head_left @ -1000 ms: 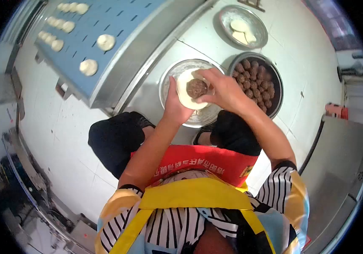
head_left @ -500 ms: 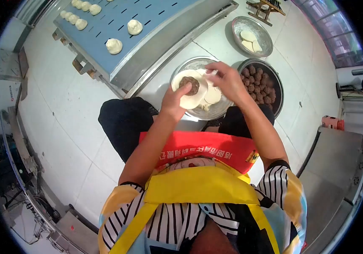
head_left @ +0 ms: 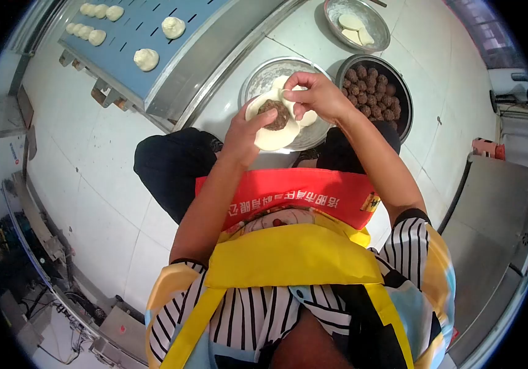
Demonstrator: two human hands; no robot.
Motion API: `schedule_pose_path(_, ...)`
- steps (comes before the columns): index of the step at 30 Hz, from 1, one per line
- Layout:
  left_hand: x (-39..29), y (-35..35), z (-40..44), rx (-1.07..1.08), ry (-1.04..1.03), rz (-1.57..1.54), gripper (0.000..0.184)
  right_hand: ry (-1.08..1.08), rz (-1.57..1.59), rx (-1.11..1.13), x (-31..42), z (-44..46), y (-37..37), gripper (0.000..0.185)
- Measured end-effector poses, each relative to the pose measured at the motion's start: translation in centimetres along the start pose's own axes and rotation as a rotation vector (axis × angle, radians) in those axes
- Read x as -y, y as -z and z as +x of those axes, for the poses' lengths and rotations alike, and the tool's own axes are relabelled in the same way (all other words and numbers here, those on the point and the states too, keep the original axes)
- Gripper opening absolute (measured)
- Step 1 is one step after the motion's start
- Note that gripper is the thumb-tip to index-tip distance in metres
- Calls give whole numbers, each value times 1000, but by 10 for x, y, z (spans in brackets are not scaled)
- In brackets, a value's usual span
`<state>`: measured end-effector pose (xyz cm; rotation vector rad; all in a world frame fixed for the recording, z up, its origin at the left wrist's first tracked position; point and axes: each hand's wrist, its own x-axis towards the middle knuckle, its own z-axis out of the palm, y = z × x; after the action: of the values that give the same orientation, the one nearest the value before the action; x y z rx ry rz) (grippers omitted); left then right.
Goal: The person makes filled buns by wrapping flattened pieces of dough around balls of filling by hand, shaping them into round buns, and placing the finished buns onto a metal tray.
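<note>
A round, flat dough wrapper [head_left: 269, 141] rests in my left hand [head_left: 243, 135], with a brown ball of filling [head_left: 273, 117] at its middle. The left thumb presses on top of the filling. My right hand [head_left: 318, 98] pinches the wrapper's upper right edge between thumb and fingers. Just beneath both hands stands a floury metal bowl [head_left: 255, 83], where more dough rounds [head_left: 308, 117] lie partly covered by the hands. To the right, a dark-rimmed pan [head_left: 409, 104] holds several filling balls [head_left: 371, 92].
A second metal bowl [head_left: 379, 19] with dough rounds [head_left: 352, 23] stands at upper right. On the blue slotted belt [head_left: 116, 58] at upper left sit several shaped buns [head_left: 146, 59]. Its metal frame [head_left: 214, 67] runs close by the near bowl. A steel cabinet [head_left: 485, 215] stands at right.
My right hand has come down onto the wrapper's edge and now pinches it, having been slightly apart before. The edge is gathered up there. The whole view has shifted a little.
</note>
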<state>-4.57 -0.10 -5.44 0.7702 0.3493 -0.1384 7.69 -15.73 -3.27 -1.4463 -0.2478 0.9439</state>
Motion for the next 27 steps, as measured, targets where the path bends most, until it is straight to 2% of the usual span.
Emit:
schedule_pose_path(4,-1,3,3,49,54,88,51,96,-179,57,-10,2,5,11)
schedule_pose_path(7,4,2,5,6,-52,161,51,162,-311,-8,-10,1,2,11)
schedule_pose_path(10,9,4,7,-67,-109,282,51,137,-254,-78,-6,-1,-4,10)
schedule_pose_path(13,6,8,8,-57,-73,283,50,123,-259,14,-5,1,-4,9)
schedule_pose_path(16,-5,10,7,-3,-39,352,48,241,-198,80,-9,1,2,9)
schedule_pose_path(19,-8,8,6,-6,18,310,49,163,-319,72,-10,-1,0,11)
schedule_pose_path(22,-2,9,9,-89,-139,435,49,171,-242,-78,-2,-6,-8,11)
schedule_pose_path(25,6,16,12,-118,-230,610,45,129,-329,11,-5,-5,-8,10)
schedule_pose_path(27,1,17,10,-106,-167,572,45,278,-387,38,-10,-4,-6,10)
